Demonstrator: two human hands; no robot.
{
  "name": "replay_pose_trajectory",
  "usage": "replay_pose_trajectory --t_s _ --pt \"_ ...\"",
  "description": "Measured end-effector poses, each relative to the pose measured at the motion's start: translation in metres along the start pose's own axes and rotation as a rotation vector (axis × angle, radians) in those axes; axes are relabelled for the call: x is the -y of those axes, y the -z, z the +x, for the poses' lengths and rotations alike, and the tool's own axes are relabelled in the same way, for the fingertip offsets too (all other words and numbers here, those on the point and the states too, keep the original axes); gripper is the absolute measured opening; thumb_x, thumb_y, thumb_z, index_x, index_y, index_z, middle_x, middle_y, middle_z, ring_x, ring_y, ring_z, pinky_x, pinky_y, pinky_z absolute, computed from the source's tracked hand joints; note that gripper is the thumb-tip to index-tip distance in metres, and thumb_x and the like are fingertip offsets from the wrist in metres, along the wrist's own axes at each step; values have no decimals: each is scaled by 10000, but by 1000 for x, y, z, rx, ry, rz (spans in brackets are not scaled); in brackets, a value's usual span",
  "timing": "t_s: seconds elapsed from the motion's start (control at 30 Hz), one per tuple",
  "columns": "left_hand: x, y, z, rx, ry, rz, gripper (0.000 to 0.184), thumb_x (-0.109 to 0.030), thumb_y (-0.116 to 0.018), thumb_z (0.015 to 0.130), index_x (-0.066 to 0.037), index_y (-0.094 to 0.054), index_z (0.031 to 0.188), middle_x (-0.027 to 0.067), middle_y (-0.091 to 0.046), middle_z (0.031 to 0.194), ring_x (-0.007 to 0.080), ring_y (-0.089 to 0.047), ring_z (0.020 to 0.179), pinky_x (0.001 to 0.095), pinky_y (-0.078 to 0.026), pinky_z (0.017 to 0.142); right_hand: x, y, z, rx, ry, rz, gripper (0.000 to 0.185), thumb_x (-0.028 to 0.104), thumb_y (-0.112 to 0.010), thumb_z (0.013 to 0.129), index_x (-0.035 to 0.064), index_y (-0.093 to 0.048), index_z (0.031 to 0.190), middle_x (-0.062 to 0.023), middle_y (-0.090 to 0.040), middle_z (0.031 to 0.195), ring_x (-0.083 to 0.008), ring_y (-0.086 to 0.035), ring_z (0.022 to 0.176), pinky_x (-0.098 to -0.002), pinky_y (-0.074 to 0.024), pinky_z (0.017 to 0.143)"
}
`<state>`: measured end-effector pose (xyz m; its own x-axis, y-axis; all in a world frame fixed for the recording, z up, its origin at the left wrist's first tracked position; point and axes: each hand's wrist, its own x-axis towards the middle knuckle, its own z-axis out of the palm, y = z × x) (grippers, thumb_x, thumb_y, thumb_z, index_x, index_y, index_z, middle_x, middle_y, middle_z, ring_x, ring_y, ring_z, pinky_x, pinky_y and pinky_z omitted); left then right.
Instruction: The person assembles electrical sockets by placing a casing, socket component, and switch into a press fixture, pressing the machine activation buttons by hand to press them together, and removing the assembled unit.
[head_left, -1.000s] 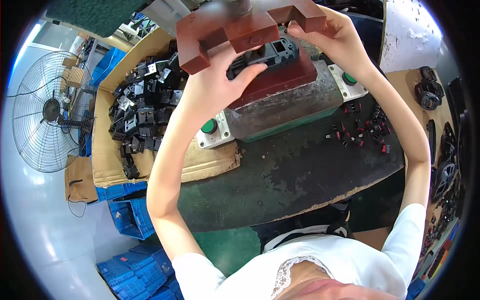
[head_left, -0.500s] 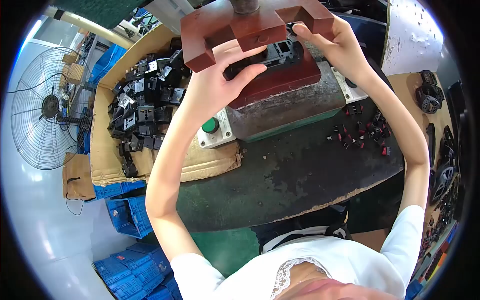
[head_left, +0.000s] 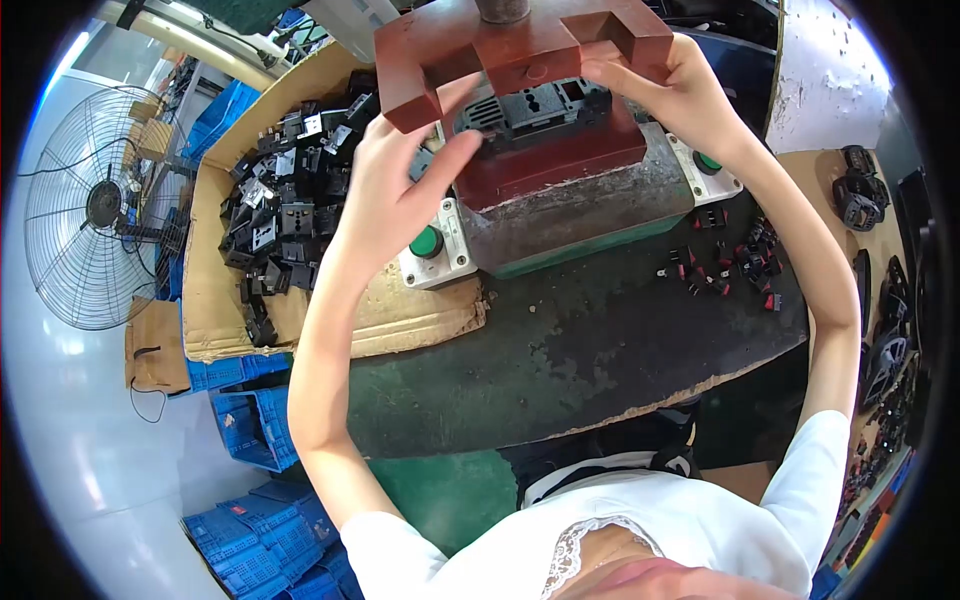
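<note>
A black plastic socket housing (head_left: 540, 108) lies in the dark red fixture block (head_left: 560, 165), below the notched red press head (head_left: 530, 65). My left hand (head_left: 395, 190) is by the housing's left end, thumb and fingers apart, holding nothing. The press head partly hides its fingers. My right hand (head_left: 685, 95) is at the housing's right end, with thumb and a finger stretched out toward it. The press head covers its other fingers, and no piece shows in the hand. A green button (head_left: 426, 242) is below my left hand, and another green button (head_left: 707, 163) below my right.
A cardboard box (head_left: 215, 300) with many black socket parts (head_left: 297, 220) stands on the left. Small red-and-black switches (head_left: 750, 262) lie right on the dark bench (head_left: 560, 340). A fan (head_left: 105, 205) and blue crates (head_left: 265, 530) are at left; black housings (head_left: 858, 185) are at far right.
My left hand has drawn back left from the housing, uncovering more of it and the left green button. The small black piece in my right fingers no longer shows. The view has shifted slightly.
</note>
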<state>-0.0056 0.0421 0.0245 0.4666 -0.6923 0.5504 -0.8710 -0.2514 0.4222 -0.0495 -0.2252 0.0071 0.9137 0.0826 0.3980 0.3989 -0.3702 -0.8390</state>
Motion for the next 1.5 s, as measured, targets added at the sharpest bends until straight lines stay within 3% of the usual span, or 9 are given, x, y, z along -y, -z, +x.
replay_pose_trajectory --t_s 0.17,0.4,0.57,0.67,0.77,1.1,1.27,1.4,1.5 --pt "-16 24 -56 -128 232 90 371 6 -635 774 -6 -568 1139 127 -628 1046 223 -606 955 320 -463 829 -11 4 6 25 393 -275 345 55 -683 808 2 -563 1127 -3 -633 810 -90 -587 679 -239 -479 638" --pt "-21 8 -93 -25 242 162 239 29 -668 733 4 -614 964 128 -614 974 268 -603 896 328 -483 776 10 8 13 160 194 -178 676 25 -690 782 36 -321 1348 -35 -653 823 -98 -581 759 -254 -481 725" --pt "-20 0 -98 -68 251 189 224 52 -665 719 9 -619 933 123 -606 972 277 -588 930 346 -477 796 2 12 12 193 303 -441 210 87 -698 792 36 -596 969 -23 -602 765 -127 -550 732 -262 -445 702" --pt "-18 0 -99 -76 225 205 223 57 -665 714 10 -621 928 119 -609 960 279 -590 920 349 -474 802 9 5 9 139 226 -365 128 119 -695 800 36 -597 796 -25 -581 800 -144 -538 751 -273 -434 695" --pt "-18 -1 -100 -79 221 208 220 60 -667 711 9 -625 922 115 -612 950 280 -592 915 349 -474 803 10 4 11 106 386 -422 119 122 -688 806 44 -607 845 -34 -589 873 -158 -547 787 -273 -441 699" --pt "-19 -1 -100 -83 194 240 231 64 -662 712 4 -620 931 119 -619 949 288 -596 903 352 -479 795 11 8 9 168 313 -444 130 128 -675 823 47 -618 908 -52 -599 976 -177 -565 844 -287 -455 711" --pt "-17 -1 -103 -58 142 296 265 67 -653 715 1 -594 964 122 -626 948 295 -595 921 367 -478 796 7 27 0 105 158 -162 134 45 -618 857 -21 -600 972 -47 -606 928 -111 -558 806 -269 -463 722" --pt "-19 1 -102 -11 154 322 285 48 -667 702 -7 -580 967 118 -625 937 297 -585 948 381 -461 814 12 72 -32 322 157 -586 61 -6 -640 798 -19 -580 791 -67 -564 783 -138 -546 690 -272 -454 616" --pt "-20 4 -97 13 145 325 266 21 -677 691 -12 -575 935 115 -620 915 298 -579 952 386 -442 829 3 72 -69 265 80 -553 146 -6 -703 712 -15 -571 775 -57 -484 722 -171 -519 653 -284 -418 566"
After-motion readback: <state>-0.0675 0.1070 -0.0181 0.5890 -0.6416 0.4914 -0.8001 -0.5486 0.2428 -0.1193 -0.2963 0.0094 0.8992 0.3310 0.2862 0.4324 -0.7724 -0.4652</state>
